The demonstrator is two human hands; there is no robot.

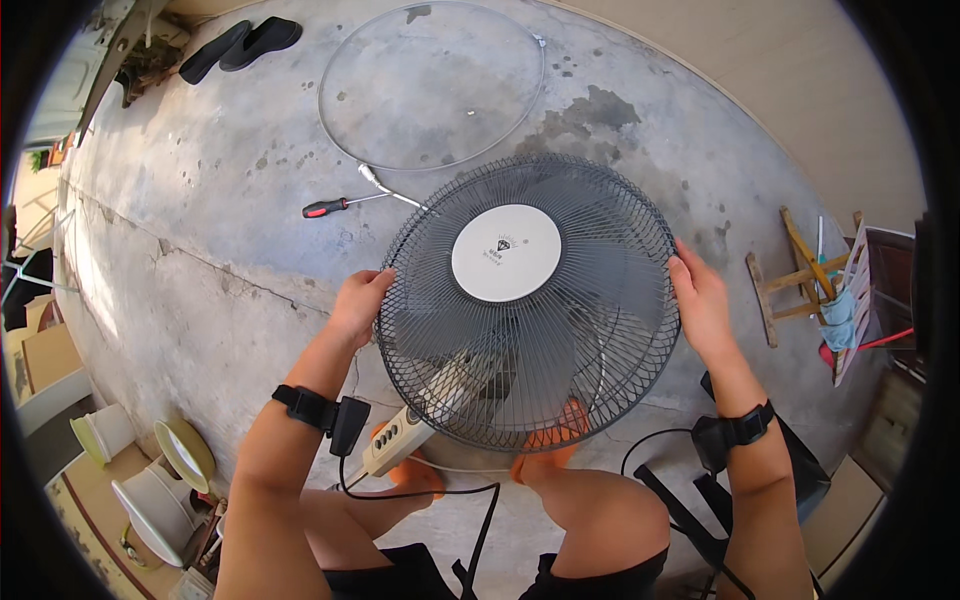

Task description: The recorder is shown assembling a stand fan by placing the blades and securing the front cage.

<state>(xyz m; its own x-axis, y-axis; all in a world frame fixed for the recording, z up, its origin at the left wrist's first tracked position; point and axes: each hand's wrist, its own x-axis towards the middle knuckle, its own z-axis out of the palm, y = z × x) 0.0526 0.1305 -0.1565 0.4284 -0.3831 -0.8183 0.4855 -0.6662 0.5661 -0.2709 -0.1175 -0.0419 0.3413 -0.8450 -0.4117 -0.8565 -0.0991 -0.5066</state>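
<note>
On my feed I count one fan [507,253] at the centre of the frame, squarely between my two grips: the left grip [363,306] clasps its left rim, the right grip [702,302] its right. Beyond it on the floor [230,190] I see one ring [541,42] at upper centre, one screwdriver [330,207] left of centre, and two shoes [260,45] upper left.

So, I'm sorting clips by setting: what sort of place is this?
Probably a home yard or patio, judging by the cracked grey concrete floor, the flat black shoes and the round white pots at left.
</note>
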